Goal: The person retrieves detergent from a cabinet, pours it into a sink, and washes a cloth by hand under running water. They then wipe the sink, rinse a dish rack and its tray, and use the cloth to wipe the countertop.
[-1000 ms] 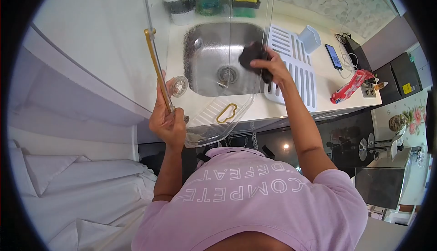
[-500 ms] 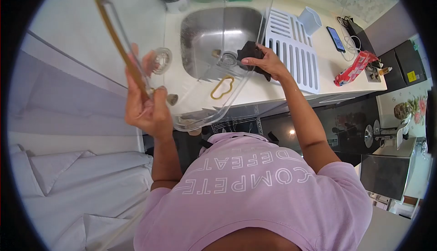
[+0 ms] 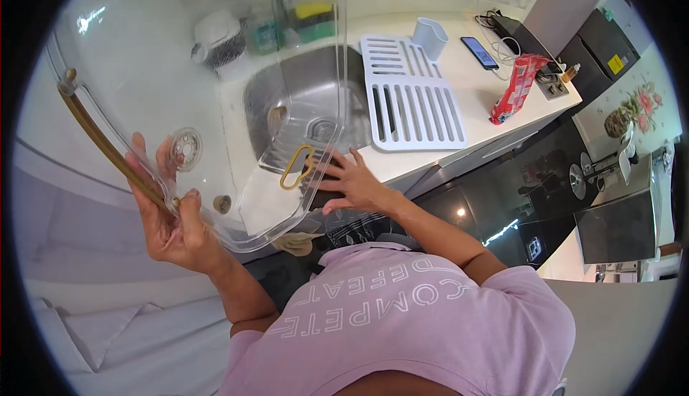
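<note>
A large clear plastic cover with a gold handle is tilted above the counter. My left hand is closed around the handle at the cover's left side. A round vented dial and a gold loop-shaped latch are set on the cover. Under my right hand, a dark brown cloth lies against the cover's right edge. The right fingers are spread over the cloth, and part of it is hidden beneath them.
A steel sink shows behind the clear plastic. Right of it sit a white drying rack with a cup, a phone on a cable and a red packet. A yellow-and-green sponge stands behind the sink.
My right hand and the cloth have moved from over the sink's edge down and left to the cover's edge; its fingers have spread. The cover and left hand have shifted left and down.
</note>
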Demonstrator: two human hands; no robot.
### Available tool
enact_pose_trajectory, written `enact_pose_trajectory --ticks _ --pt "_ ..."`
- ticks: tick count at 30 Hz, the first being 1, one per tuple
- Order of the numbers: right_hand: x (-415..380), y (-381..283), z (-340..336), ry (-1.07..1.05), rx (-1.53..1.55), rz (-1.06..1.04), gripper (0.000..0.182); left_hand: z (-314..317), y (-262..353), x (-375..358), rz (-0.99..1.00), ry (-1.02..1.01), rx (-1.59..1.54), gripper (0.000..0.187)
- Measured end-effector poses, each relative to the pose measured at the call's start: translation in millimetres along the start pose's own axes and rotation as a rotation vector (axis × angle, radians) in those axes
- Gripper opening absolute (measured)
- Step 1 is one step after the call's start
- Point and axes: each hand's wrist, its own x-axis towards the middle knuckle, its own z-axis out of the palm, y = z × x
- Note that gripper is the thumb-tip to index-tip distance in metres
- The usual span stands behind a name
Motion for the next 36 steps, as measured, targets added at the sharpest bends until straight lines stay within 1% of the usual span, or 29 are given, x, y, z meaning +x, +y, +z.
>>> enact_pose_trajectory --ticks 1,3,4,5,6,7,8,9,10,12,14,16,17,18,20,21,23,24,26,27,31,33,34,36 --pt "-1.6 9.3 -12.6 0.158 0.02 -0.028 0.045 1.1 -3.4 -0.5 -0.007 0.003 0.001 0.075" --pt "-14.9 43.1 -32.7 0.34 0.155 0.135 0.028 4.5 -6.2 -3.3 -0.019 -0.007 0.012 0.075" --pt "-25.6 65.9 -41.8 0.579 0.136 0.193 0.014 7.3 -6.5 -4.8 -0.035 -0.01 0.037 0.074" --pt "-37.2 94.5 -51.4 0.668 0.128 0.385 0.015 10.7 -5.4 -5.8 -0.038 -0.014 0.035 0.074" --pt "-50.3 120.0 -63.6 0.736 0.035 0.548 0.014 14.2 -3.6 -6.5 -0.057 -0.003 0.058 0.074" --pt "-69.0 155.2 -67.0 0.825 -0.286 0.612 0.019 18.4 -2.4 -7.4 -0.073 0.01 0.081 0.074" --pt "-81.2 170.5 -79.3 0.668 -0.471 0.956 0.027 21.7 -2.7 -8.5 -0.072 0.008 0.082 0.074" --pt "-92.8 189.5 -84.5 0.53 -0.432 1.185 0.035 24.6 -3.5 -9.6 -0.07 0.011 0.092 0.074" --pt "-100.1 201.5 -82.7 0.532 -0.427 1.183 0.035 26.1 -1.7 -8.7 -0.065 0.015 0.103 0.074" --pt "-105.1 220.5 -86.4 0.312 -0.149 1.307 0.044 37.6 -0.6 -10.8 -0.072 0.027 0.12 0.073" --pt "-111.5 237.0 -81.8 0.292 -0.144 1.275 0.048 54.3 3.4 -15.0 -0.079 0.046 0.138 0.073" --pt "-122.1 256.5 -68.5 0.482 0.105 1.172 0.046 72.1 7.3 -19.1 -0.134 0.077 0.134 0.072" --pt "-123.1 264.6 -66.6 0.532 0.339 1.193 0.044 77.1 7.9 -19.6 -0.123 0.084 0.14 0.072" --pt "-125.7 273.3 -64.2 0.53 0.346 1.182 0.044 80.0 5.2 -22.0 -0.12 0.075 0.157 0.071" --pt "-132.8 282.3 -60.6 0.547 0.529 1.194 0.041 90.2 4.7 -26.1 -0.111 0.071 0.186 0.071" --pt "-133.1 281.1 -62.8 0.539 0.536 1.184 0.041 96.6 5.7 -28.4 -0.114 0.08 0.193 0.071" --pt "-131.7 272.5 -69.0 0.547 0.328 1.183 0.036 107.7 9.0 -32.8 -0.116 0.098 0.211 0.071" --pt "-127.8 263.5 -78.8 0.539 0.335 1.169 0.036 112.8 11.7 -33.2 -0.125 0.101 0.238 0.07" --pt "-123.9 250.1 -94.1 0.512 0.172 1.166 0.032 120.7 15.2 -36.1 -0.131 0.113 0.281 0.07" --pt "-129.2 259.9 -89.0 0.529 0.282 1.139 0.032 124.1 12.8 -41.5 -0.138 0.122 0.289 0.069" --pt "-137.2 267.3 -107.7 0.452 0.213 1.086 0.03 135.2 13.4 -48.7 -0.171 0.141 0.338 0.068" --pt "-141.7 268.5 -115.6 0.559 0.294 1.037 0.028 137.7 13.5 -50.3 -0.184 0.139 0.341 0.068" --pt "-143.6 269.1 -119.8 0.556 0.295 1.027 0.028 138.0 12.4 -51.7 -0.202 0.133 0.334 0.068" --pt "-140.6 255.5 -154.2 0.58 0.343 1.018 0.026 144.0 14.7 -51.9 -0.228 0.132 0.342 0.068"
